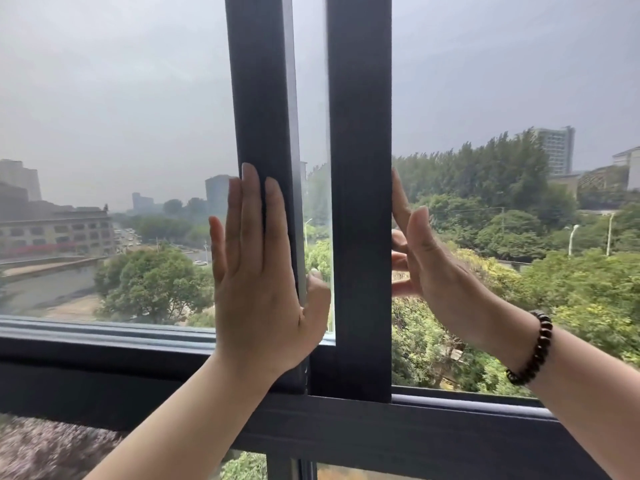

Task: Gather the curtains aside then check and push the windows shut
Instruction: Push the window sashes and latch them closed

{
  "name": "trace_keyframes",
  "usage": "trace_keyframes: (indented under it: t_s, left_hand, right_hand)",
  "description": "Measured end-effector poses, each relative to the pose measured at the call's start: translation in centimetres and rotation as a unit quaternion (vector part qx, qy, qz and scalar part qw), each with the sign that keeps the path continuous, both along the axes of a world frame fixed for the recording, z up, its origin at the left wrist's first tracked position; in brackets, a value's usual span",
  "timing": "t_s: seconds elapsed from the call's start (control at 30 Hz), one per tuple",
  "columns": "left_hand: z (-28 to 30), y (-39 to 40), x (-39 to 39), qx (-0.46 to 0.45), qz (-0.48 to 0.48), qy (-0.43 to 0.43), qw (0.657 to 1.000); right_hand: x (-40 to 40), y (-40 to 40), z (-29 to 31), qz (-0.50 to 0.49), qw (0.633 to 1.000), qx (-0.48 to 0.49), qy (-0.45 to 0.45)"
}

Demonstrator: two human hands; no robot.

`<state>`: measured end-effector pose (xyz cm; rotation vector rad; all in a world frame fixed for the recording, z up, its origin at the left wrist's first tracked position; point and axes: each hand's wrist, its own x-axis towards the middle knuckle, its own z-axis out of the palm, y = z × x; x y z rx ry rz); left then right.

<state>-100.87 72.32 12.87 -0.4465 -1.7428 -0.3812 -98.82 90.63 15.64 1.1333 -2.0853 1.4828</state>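
Two dark vertical window stiles fill the middle of the head view, with a narrow strip of glass between them. My left hand [258,271] lies flat, fingers spread upward, against the left stile [259,98], its thumb hooked round the stile's right edge. My right hand [426,258] presses against the right edge of the right stile [360,133], fingers partly hidden behind the frame. A dark bead bracelet [533,348] circles my right wrist. No curtain is in view.
A dark horizontal frame rail [104,372] and sill track run across below the hands. Lower glass panes show under the rail. Outside are trees, a road, buildings and grey sky.
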Motion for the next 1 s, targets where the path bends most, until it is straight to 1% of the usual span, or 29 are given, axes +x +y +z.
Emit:
trace_keyframes:
  t_s: [0.1, 0.3, 0.4, 0.6, 1.0]
  left_hand:
    - [0.0, 0.2, 0.3, -0.001, 0.021, 0.001, 1.0]
    - [0.4, 0.1, 0.8, -0.019, 0.043, -0.027, 0.999]
    - [0.3, 0.0, 0.8, -0.024, 0.044, -0.037, 0.998]
    - [0.1, -0.2, 0.7, -0.033, 0.039, -0.029, 0.998]
    - [-0.1, -0.3, 0.5, -0.03, 0.035, -0.036, 0.998]
  right_hand:
    - [0.0, -0.9, 0.2, 0.002, 1.0, 0.013, -0.007]
    - [-0.7, -2.3, 0.5, 0.022, 0.999, 0.025, -0.03]
    - [-1.2, -2.9, 0.6, 0.032, 0.998, 0.03, -0.043]
    - [-1.6, -3.0, 1.2, 0.063, 0.992, 0.059, -0.092]
    - [-1.9, -4.0, 1.5, 0.094, 0.989, 0.084, -0.077]
